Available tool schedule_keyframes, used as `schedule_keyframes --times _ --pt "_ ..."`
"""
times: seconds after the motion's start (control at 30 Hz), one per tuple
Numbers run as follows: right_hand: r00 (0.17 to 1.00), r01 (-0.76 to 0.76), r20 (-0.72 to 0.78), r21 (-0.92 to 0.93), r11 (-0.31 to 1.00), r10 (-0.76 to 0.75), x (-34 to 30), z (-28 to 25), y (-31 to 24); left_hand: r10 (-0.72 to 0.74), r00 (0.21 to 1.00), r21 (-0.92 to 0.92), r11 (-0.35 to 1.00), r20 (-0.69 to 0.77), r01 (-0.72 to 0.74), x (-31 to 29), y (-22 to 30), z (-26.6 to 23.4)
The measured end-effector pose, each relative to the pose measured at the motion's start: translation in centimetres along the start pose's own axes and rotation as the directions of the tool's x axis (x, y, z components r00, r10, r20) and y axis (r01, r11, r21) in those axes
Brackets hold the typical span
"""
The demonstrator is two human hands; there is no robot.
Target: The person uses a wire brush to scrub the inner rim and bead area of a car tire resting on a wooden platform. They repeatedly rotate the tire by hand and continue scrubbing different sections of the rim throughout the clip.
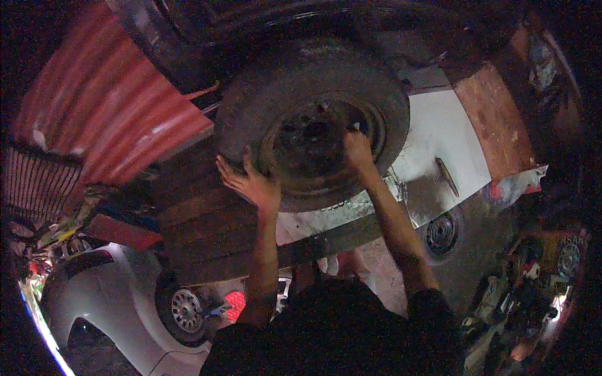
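Observation:
A large dark car wheel, its tyre [244, 119] around a dark steel rim [301, 178], is in front of me. My left hand [251, 182] rests against the tyre's near left sidewall, fingers spread and holding nothing. Over the right part of the rim, my right hand [359, 150] is closed, its fingers curled. A small pale spot shows at its fingertips, but what they hold, if anything, is too dark to make out. Shadow hides most of the rim's centre.
Below the wheel are dark wooden boards [200, 219] and a white panel [433, 125] bearing a thin dark bar [447, 177]. Red corrugated sheet [119, 106] stands left, a brown board [495, 125] right. A silver car [113, 301] and another wheel [441, 235] sit lower down.

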State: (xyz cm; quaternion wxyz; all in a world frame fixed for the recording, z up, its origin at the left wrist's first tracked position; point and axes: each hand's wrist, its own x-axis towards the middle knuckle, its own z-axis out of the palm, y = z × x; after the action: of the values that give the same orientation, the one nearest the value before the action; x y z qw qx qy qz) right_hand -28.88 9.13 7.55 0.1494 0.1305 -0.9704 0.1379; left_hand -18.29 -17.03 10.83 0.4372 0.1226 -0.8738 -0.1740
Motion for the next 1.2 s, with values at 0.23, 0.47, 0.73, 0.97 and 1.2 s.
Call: schedule_keyframes --times 0.23,0.47,0.73,0.97,1.2 --pt "0.939 -0.340 0.190 0.379 0.861 0.287 -5.1 6.7 2.4 0.029 0.998 -0.010 1.000 -0.051 -0.030 -0.1 -0.2 -0.8" --pt "0.957 -0.289 0.134 0.395 0.872 0.257 -10.6 12.3 1.8 -0.023 0.999 -0.012 1.000 -0.023 0.023 0.2 0.5 -0.7" --pt "0.916 -0.303 0.296 0.066 0.951 0.271 -4.0 0.1 2.6 -0.070 0.998 -0.001 0.998 0.002 0.070 0.0 0.8 -1.6" --pt "0.987 -0.123 0.126 0.201 0.972 0.099 -12.3 11.2 -0.7 -0.035 0.999 -0.027 0.999 -0.003 0.035 0.0 0.4 -0.3" --pt "0.831 -0.506 0.383 0.221 0.834 0.403 -5.9 3.2 1.4 -0.086 0.996 -0.006 0.996 0.030 0.087 -0.4 0.0 -1.3"
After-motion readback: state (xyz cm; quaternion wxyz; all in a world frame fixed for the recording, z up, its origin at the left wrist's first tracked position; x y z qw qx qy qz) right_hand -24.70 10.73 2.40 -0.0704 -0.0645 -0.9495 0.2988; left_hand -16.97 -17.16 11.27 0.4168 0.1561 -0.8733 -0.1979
